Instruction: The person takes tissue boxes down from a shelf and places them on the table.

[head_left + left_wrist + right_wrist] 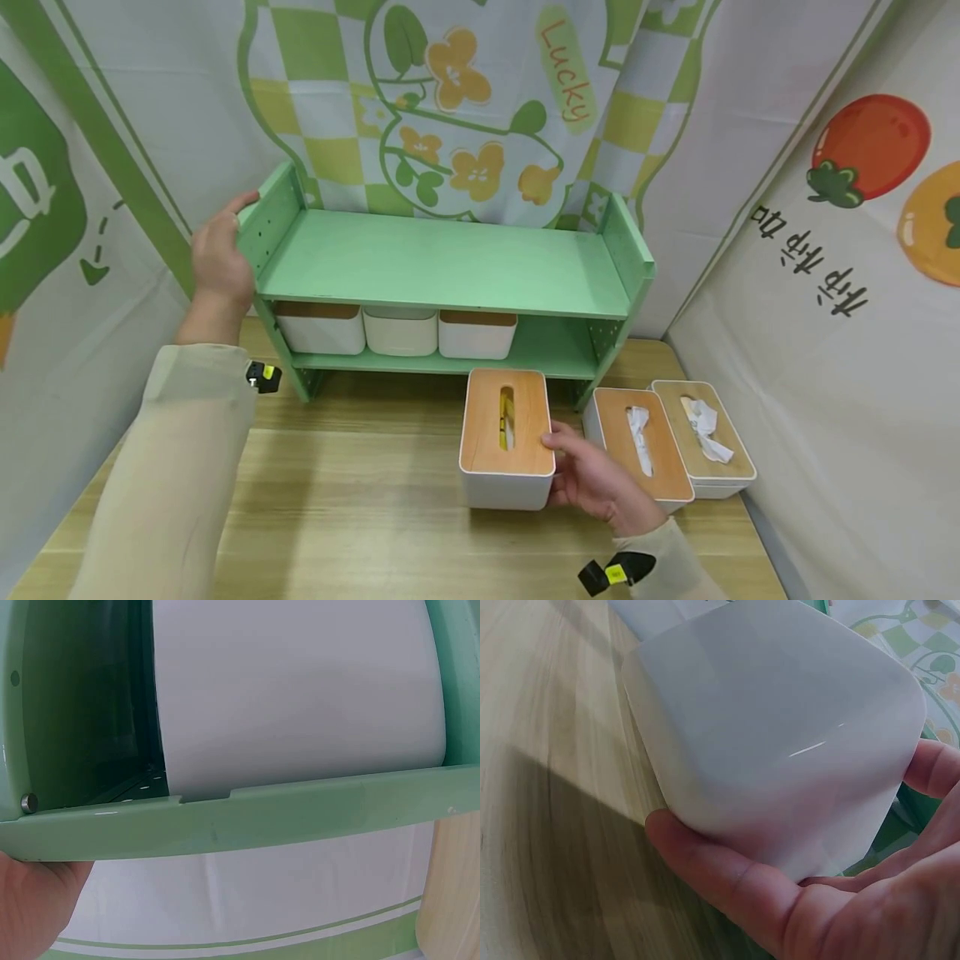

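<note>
My right hand (pixel 596 479) grips a white tissue box (pixel 504 492) with a wood-look lid by its right side, thumb at the lid's edge. Something yellow shows through the lid's slot. In the right wrist view, the box's white wall (pixel 780 727) fills the middle, with fingers at its lower and right edges. My left hand (pixel 223 254) holds the left side panel of a green shelf (pixel 442 262), fingers over its front edge. The left wrist view shows part of that hand (pixel 37 907) under the panel's edge (pixel 300 814).
On the lower shelf stand a white box (pixel 322 335), a cream bin (pixel 401 335) and another white box (pixel 477 337). Two tissue boxes, one orange-lidded (pixel 618 412) and one paler (pixel 738 450), stand on the wooden table (pixel 360 500) at right. Printed cloth (pixel 480 108) hangs behind.
</note>
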The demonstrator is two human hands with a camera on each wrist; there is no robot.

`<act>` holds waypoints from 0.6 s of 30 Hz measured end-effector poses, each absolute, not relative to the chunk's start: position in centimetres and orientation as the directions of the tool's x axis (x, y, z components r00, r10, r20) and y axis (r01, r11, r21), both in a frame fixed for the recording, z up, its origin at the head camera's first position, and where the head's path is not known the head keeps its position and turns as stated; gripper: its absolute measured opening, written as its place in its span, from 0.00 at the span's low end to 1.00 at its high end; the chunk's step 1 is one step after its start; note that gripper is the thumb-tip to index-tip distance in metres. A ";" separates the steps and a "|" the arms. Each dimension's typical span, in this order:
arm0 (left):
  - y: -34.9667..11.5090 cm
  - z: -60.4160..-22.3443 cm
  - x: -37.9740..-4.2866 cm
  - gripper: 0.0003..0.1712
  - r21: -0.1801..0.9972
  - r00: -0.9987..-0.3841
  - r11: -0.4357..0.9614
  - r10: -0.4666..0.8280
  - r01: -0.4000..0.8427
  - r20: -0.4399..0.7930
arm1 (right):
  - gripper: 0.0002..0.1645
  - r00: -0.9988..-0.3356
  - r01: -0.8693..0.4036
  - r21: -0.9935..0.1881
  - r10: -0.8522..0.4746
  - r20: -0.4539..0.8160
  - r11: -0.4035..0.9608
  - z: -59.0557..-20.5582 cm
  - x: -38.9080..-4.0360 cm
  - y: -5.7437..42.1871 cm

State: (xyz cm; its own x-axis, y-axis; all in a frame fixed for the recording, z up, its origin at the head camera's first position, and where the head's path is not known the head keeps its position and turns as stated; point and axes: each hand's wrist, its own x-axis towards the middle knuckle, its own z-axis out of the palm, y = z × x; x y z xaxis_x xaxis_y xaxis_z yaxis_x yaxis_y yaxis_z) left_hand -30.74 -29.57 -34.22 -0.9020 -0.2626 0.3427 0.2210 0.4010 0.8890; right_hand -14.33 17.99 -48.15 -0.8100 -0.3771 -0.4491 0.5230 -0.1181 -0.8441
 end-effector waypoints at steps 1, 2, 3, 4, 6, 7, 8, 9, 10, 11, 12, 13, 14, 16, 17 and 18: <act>-29.6 -34.2 -30.7 0.34 0.891 -0.903 0.398 -0.263 0.219 0.339 | 0.47 -0.809 0.523 -0.844 -0.378 -0.450 -0.115 -48.2 -14.3 18.0; -29.6 -34.2 -30.7 0.34 0.893 -0.904 0.394 -0.264 0.217 0.336 | 0.47 -0.809 0.523 -0.845 -0.378 -0.450 -0.114 -48.3 -14.4 17.9; -29.5 -34.2 -30.7 0.34 0.896 -0.906 0.387 -0.264 0.215 0.332 | 0.47 -0.809 0.522 -0.845 -0.379 -0.449 -0.112 -48.4 -14.4 17.9; -29.5 -34.1 -30.6 0.34 0.898 -0.906 0.383 -0.265 0.214 0.329 | 0.47 -0.808 0.522 -0.846 -0.382 -0.449 -0.110 -48.4 -14.4 17.9; -29.5 -34.0 -30.6 0.34 0.901 -0.908 0.377 -0.265 0.213 0.325 | 0.48 -0.809 0.520 -0.847 -0.380 -0.449 -0.106 -48.5 -14.4 17.8; -29.4 -34.0 -30.5 0.34 0.902 -0.908 0.376 -0.265 0.212 0.324 | 0.48 -0.809 0.520 -0.848 -0.380 -0.449 -0.106 -48.6 -14.4 17.7; -29.4 -33.9 -30.5 0.34 0.903 -0.909 0.374 -0.265 0.211 0.322 | 0.48 -0.810 0.519 -0.848 -0.379 -0.448 -0.106 -48.6 -14.4 17.7; -29.3 -33.9 -30.5 0.34 0.900 -0.908 0.380 -0.265 0.212 0.325 | 0.49 -0.810 0.519 -0.848 -0.379 -0.449 -0.105 -48.7 -14.4 17.6; -29.3 -33.9 -30.5 0.34 0.900 -0.907 0.382 -0.265 0.212 0.327 | 0.49 -0.810 0.519 -0.848 -0.377 -0.449 -0.105 -48.7 -14.4 17.6; -29.3 -33.9 -30.5 0.34 0.900 -0.908 0.380 -0.265 0.212 0.326 | 0.49 -0.811 0.520 -0.848 -0.374 -0.450 -0.105 -48.8 -14.4 17.5; -29.3 -33.9 -30.5 0.34 0.897 -0.906 0.388 -0.265 0.212 0.329 | 0.49 -0.811 0.519 -0.848 -0.372 -0.451 -0.104 -48.8 -14.4 17.5; -29.3 -33.9 -30.5 0.34 0.896 -0.906 0.391 -0.265 0.212 0.330 | 0.49 -0.811 0.520 -0.848 -0.370 -0.453 -0.103 -48.9 -14.4 17.4; -29.3 -33.9 -30.5 0.34 0.894 -0.906 0.396 -0.265 0.211 0.331 | 0.49 -0.811 0.521 -0.848 -0.369 -0.454 -0.101 -49.0 -14.4 17.3; -29.3 -33.9 -30.5 0.34 0.899 -0.907 0.386 -0.267 0.208 0.325 | 0.49 -0.810 0.521 -0.848 -0.367 -0.457 -0.094 -49.2 -14.3 17.2; -29.4 -34.0 -30.5 0.34 0.900 -0.908 0.385 -0.267 0.205 0.322 | 0.49 -0.810 0.521 -0.848 -0.367 -0.458 -0.092 -49.4 -14.3 17.1; -29.4 -34.0 -30.5 0.34 0.901 -0.909 0.381 -0.267 0.206 0.321 | 0.48 -0.809 0.521 -0.849 -0.369 -0.458 -0.089 -49.6 -14.3 17.0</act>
